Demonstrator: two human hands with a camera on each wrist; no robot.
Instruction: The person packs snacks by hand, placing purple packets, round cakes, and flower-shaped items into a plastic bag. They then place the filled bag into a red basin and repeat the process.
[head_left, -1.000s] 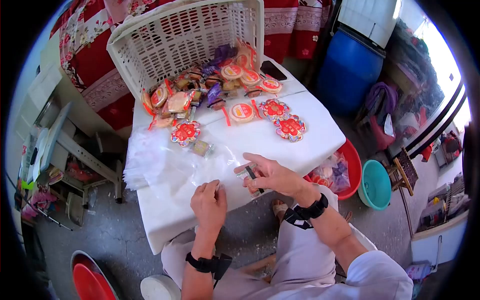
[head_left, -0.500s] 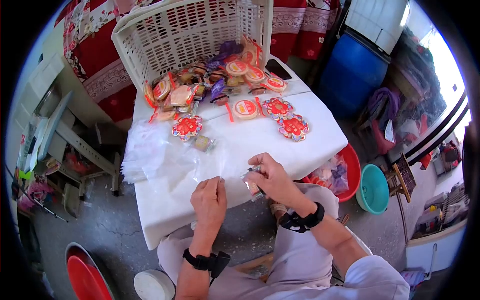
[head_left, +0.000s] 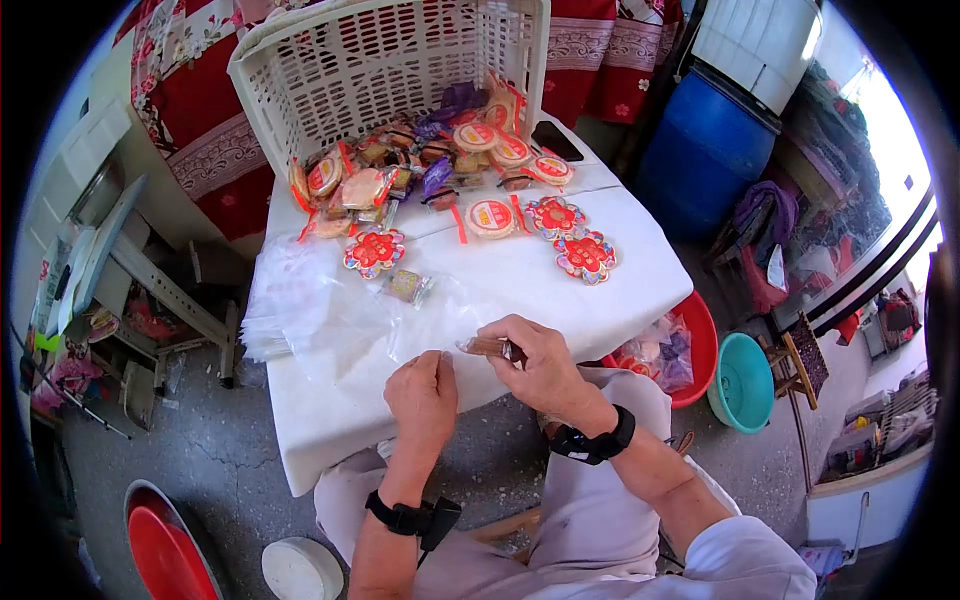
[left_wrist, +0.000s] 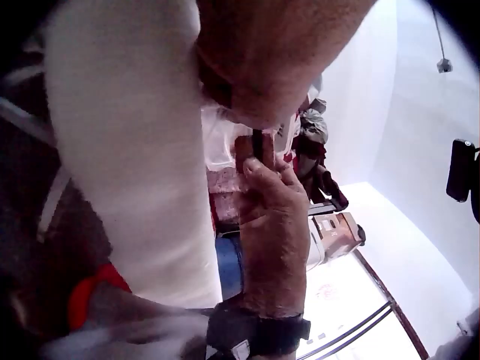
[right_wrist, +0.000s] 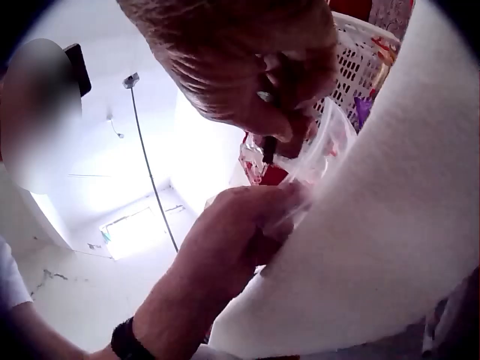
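Both hands meet over the near edge of the table in the head view: the right hand (head_left: 545, 365) pinches a brown wrapped snack (head_left: 488, 347) between thumb and fingers, and the left hand (head_left: 420, 390), just beside it at 8 o'clock, has its fingers curled on the edge of a clear bag (head_left: 437, 308). From the snack, a small wrapped piece (head_left: 408, 288) lies at 10 o'clock, with a red flower pack (head_left: 374, 253) beyond it; a round pack (head_left: 492, 218) is at 12, and two more flower packs (head_left: 572, 240) touch at 1. Between 11 and 12, a heap of packs (head_left: 420, 175) spills from the tipped basket (head_left: 390, 85). Off the table (head_left: 640, 285), a red tub (head_left: 697, 340) and green basin (head_left: 742, 385) sit near 3. Seen from the left wrist, the snack's dark band shows, with the right hand at 5 o'clock from it and the left at 12. From the right wrist, the bag bulges at 1 o'clock from the left hand, its film over the fingertips; the snack is hard to make out there.
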